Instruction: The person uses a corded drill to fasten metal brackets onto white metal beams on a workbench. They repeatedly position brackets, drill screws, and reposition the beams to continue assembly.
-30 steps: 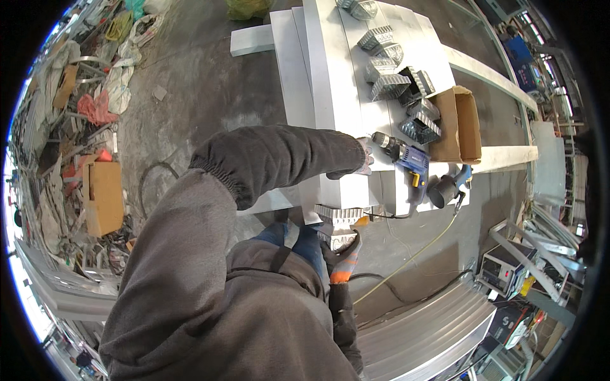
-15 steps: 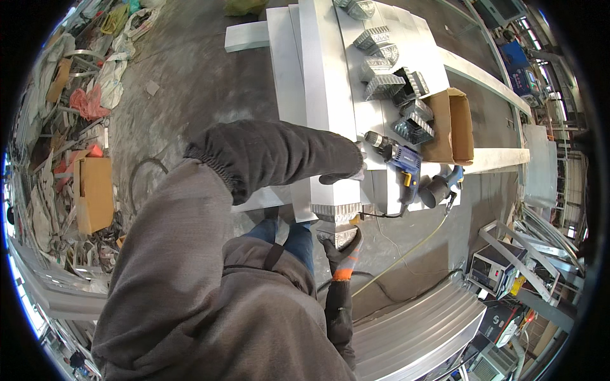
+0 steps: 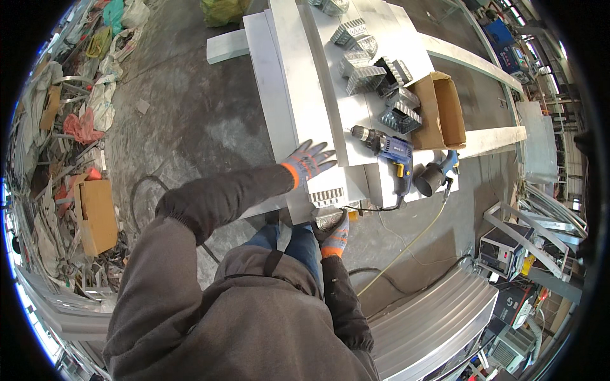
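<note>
Fingers spread, my left hand (image 3: 310, 162) in a grey and orange glove lies flat on top of a long white metal post (image 3: 304, 76). At the post's near end is a silver fitting with a toothed, patterned edge (image 3: 328, 197). My right hand (image 3: 337, 237), in a matching glove, grips the embossed silver cap (image 3: 329, 220) at that end from below and the right. Its fingertips are partly hidden by the cap. To the right of the post lies a blue power drill (image 3: 395, 150), its black cord running close by the cap.
Several silver embossed caps (image 3: 365, 79) lie on the white panels near an open cardboard box (image 3: 438, 114). An angle grinder (image 3: 434, 178) rests at the panels' right edge. Stacked metal profiles (image 3: 432, 324) stand at lower right. Cords cross the floor; scrap heaps line the left.
My left hand has drawn back from the post's right side and now lies spread on top of it. My right hand stays on the cap. The whole view has shifted slightly.
</note>
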A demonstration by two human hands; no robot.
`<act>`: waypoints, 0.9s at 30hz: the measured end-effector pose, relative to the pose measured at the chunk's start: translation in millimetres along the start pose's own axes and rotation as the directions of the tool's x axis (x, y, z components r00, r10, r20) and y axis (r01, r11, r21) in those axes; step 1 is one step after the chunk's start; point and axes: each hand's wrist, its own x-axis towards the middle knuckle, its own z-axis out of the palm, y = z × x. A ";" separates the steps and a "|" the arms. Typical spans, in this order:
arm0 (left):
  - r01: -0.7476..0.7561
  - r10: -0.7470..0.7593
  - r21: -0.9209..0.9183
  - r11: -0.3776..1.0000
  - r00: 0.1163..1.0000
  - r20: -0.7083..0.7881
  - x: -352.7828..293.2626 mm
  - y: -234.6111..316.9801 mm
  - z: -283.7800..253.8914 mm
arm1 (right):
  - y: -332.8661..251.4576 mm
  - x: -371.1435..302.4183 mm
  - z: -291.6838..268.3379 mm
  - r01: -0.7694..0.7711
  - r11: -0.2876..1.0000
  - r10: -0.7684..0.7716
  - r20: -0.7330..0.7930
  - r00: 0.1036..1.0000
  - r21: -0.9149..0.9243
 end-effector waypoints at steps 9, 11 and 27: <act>0.367 -0.460 -0.508 0.779 0.886 -0.064 -50.2 97.4 -15.1 | -11.9 86.1 -119.2 0.138 0.983 -0.158 -0.182 0.971 -0.118; 0.426 -0.554 -0.533 0.731 0.827 -0.100 -41.1 102.6 -11.6 | -13.8 143.2 -143.6 0.062 0.975 -0.115 -0.248 0.962 -0.213; 0.658 -0.832 -0.612 0.439 0.554 0.000 -27.7 146.2 -12.9 | -7.8 236.8 -168.5 0.034 0.754 0.021 0.077 0.997 -0.656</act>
